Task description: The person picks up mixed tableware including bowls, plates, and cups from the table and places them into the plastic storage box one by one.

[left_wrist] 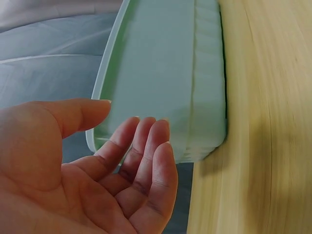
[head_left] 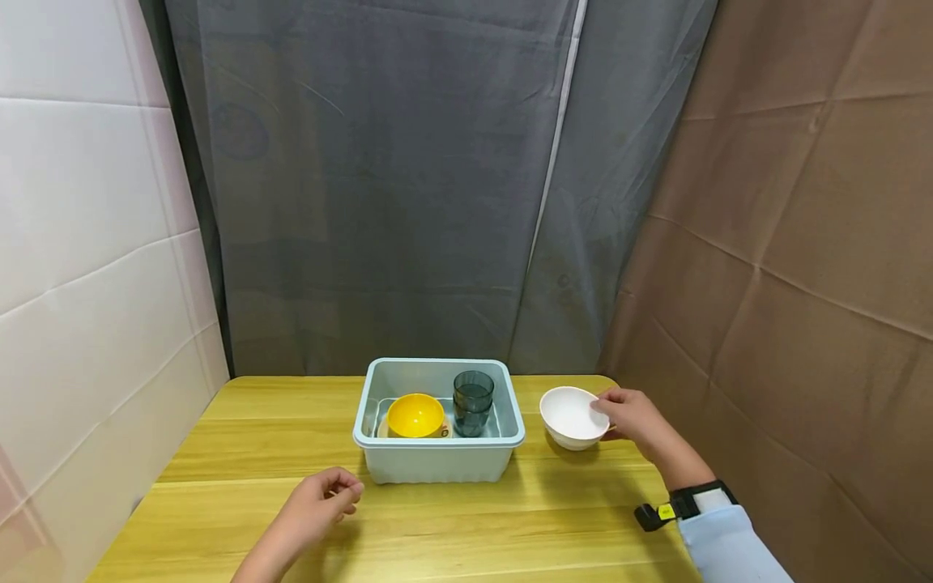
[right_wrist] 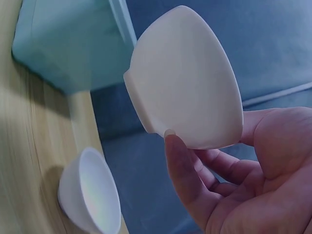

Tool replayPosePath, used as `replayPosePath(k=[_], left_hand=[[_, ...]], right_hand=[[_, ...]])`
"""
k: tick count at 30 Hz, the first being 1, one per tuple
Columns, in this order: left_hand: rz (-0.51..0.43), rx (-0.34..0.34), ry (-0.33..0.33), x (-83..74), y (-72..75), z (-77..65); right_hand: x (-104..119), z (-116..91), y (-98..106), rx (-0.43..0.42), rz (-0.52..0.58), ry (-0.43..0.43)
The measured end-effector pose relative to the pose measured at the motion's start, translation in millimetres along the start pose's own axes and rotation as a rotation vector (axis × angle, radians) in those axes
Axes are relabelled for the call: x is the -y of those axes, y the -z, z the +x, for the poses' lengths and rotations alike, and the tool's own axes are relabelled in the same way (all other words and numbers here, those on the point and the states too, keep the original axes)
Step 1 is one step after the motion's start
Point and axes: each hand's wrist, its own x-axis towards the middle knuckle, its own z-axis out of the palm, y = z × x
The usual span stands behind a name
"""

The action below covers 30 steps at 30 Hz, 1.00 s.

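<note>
My right hand point(head_left: 636, 419) pinches the rim of a white bowl point(head_left: 571, 414), thumb on one side and fingers on the other, just right of the light blue-green plastic tub point(head_left: 439, 463). The right wrist view shows this bowl tilted over the table. A second white bowl point(right_wrist: 90, 192) stands on the wood there, only in that view. My left hand point(head_left: 318, 504), fingers loosely bent and holding nothing, hovers by the tub's front left corner. Inside the tub sit a yellow bowl point(head_left: 415, 415) and stacked dark see-through cups point(head_left: 472, 406).
The wooden table point(head_left: 219, 461) has a grey curtain point(head_left: 379, 186) behind it. White cloth point(head_left: 87, 243) hangs at the left, brown cloth point(head_left: 816, 267) at the right. A flat beige item point(head_left: 446, 429) partly shows beneath the yellow bowl.
</note>
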Motion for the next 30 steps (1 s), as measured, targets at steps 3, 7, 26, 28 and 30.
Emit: replayPosePath(k=[3,7,26,28,30], left_hand=[[-0.01,-0.001,0.006,-2.3,0.5,-0.3],[-0.016,-0.005,0.009,-5.9,0.6,-1.2],[-0.046,0.034,-0.065,-26.6,-13.1,3.6],[-0.056,0.045,-0.074,-29.9,-14.9,4.8],[-0.062,0.053,-0.084,-32.3,-16.5,6.0]], right_hand=[[7.4,-9.3,-8.1,0.013,0.017,0.012],[16.3,-19.7,-22.9,0.034,0.043,0.034],[46.4,-50.8,-101.0,0.295,0.127,0.103],[48.4,-50.6,-108.0,0.327,0.131,0.111],[49.8,-50.0,-115.7,0.352,0.141,0.115]])
